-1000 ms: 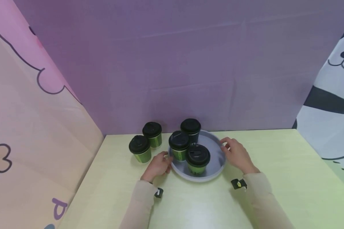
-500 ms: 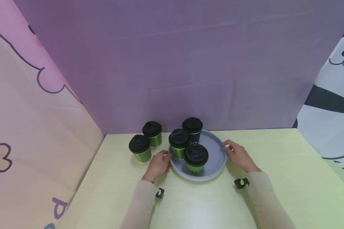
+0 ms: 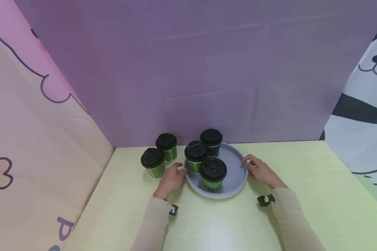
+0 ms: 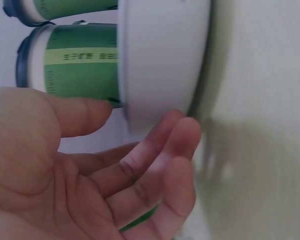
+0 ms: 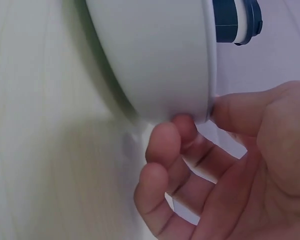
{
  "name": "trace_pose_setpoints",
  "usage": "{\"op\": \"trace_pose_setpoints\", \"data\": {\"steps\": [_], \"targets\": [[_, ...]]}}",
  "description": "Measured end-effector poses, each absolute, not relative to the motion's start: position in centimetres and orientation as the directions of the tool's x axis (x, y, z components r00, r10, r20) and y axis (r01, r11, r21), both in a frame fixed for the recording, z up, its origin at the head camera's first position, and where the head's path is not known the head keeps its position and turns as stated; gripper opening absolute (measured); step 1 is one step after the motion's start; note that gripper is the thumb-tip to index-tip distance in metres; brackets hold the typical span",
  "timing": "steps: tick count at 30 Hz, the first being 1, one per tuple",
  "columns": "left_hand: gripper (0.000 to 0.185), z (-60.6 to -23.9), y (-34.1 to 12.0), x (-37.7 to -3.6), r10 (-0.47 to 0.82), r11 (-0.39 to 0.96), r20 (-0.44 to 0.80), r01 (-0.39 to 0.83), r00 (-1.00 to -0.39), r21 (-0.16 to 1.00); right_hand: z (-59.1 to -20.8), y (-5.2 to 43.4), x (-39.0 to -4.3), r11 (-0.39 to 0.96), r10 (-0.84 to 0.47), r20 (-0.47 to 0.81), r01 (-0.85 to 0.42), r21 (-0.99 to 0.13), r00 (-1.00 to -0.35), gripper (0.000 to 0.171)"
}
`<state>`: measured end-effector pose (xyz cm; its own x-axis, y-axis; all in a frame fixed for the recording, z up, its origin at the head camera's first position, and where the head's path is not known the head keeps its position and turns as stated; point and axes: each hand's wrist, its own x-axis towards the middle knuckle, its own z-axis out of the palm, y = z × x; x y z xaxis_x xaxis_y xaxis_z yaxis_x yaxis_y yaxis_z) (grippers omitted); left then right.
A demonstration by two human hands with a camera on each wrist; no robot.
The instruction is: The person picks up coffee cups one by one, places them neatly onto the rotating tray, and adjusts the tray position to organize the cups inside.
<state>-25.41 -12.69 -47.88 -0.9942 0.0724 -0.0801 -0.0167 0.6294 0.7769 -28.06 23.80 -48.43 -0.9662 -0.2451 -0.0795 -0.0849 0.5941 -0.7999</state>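
A round grey tray (image 3: 236, 171) sits on the pale green table and carries three green paper cups with black lids (image 3: 213, 169). My left hand (image 3: 173, 177) holds the tray's left rim and my right hand (image 3: 259, 169) holds its right rim. In the left wrist view the tray (image 4: 160, 65) rim lies between the thumb and curled fingers of my left hand (image 4: 142, 122), with a green cup (image 4: 80, 67) behind. In the right wrist view my right hand (image 5: 200, 116) pinches the tray (image 5: 155, 60) rim the same way, thumb on top and fingers underneath.
Two more lidded green cups (image 3: 152, 161) (image 3: 166, 144) stand on the table just left of the tray, close to my left hand. A purple wall rises right behind the tray. A pink patterned panel bounds the left side and a panda-print panel the right.
Both hands have shifted slightly along the tray's rim and closed on it. The tray and its cups have nudged a little to the left.
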Motion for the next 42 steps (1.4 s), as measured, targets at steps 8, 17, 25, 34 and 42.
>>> {"op": "trace_pose_setpoints", "data": {"steps": [8,17,25,34,42], "targets": [[0.046,-45.7,-13.2,-24.8,0.091,0.6,-0.031,0.03,-0.995,0.8,-48.5,24.2,-28.2,0.527,-0.304,-0.121,-0.061,-0.848,-0.945,0.02],[0.029,-43.5,-13.5,-24.5,0.004,0.475,0.198,0.176,-0.98,0.862,-47.9,24.9,-27.7,0.497,-0.348,-0.144,-0.051,-0.866,-0.926,0.017],[0.018,-42.4,-15.4,-24.3,-0.203,0.497,0.556,0.404,-0.806,0.768,-47.8,25.0,-27.5,0.492,-0.366,-0.164,-0.042,-0.869,-0.916,0.029],[0.028,-42.7,-18.1,-24.8,-0.241,0.691,0.603,0.302,-0.76,0.657,-47.7,25.0,-27.4,0.513,-0.403,-0.182,-0.057,-0.857,-0.897,0.036],[0.057,-43.5,-19.6,-24.9,-0.178,0.769,0.443,0.157,-0.878,0.619,-47.6,24.9,-27.4,0.523,-0.422,-0.177,-0.079,-0.849,-0.889,0.04]]}}
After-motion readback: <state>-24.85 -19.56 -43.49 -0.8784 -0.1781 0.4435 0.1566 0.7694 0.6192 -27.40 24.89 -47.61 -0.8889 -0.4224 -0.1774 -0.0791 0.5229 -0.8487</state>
